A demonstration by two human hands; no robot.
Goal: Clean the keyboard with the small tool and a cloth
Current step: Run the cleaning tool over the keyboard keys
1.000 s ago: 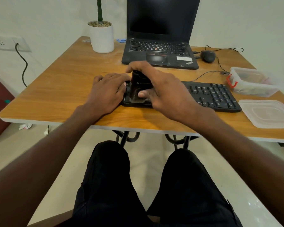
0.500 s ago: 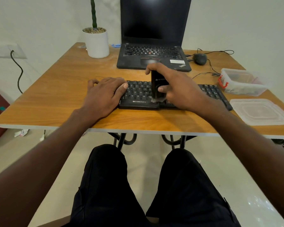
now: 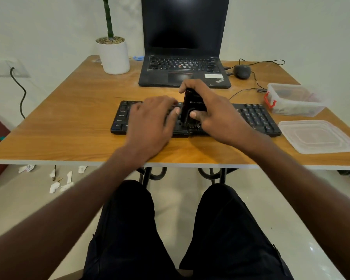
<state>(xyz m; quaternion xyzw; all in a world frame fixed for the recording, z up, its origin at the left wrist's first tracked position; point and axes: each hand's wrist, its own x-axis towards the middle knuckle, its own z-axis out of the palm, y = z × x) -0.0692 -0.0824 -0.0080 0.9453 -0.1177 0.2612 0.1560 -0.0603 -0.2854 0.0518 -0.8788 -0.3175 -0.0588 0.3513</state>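
A black keyboard (image 3: 253,118) lies across the middle of the wooden table (image 3: 69,118). My right hand (image 3: 216,116) grips a small black upright cleaning tool (image 3: 191,106) with its lower end on the keys near the keyboard's middle. My left hand (image 3: 152,122) rests flat on the keyboard's left half, fingers straight, its fingertips close to the tool. No cloth is in view.
A black laptop (image 3: 184,69) stands open behind the keyboard, a white plant pot (image 3: 114,55) to its left, a wired mouse (image 3: 241,71) to its right. A clear plastic box (image 3: 293,102) and its lid (image 3: 315,136) lie at the right edge. Paper scraps (image 3: 59,178) litter the floor.
My right hand has carried the tool rightward along the keys from the left end to the middle. My left hand has shifted right onto the keyboard's left half.
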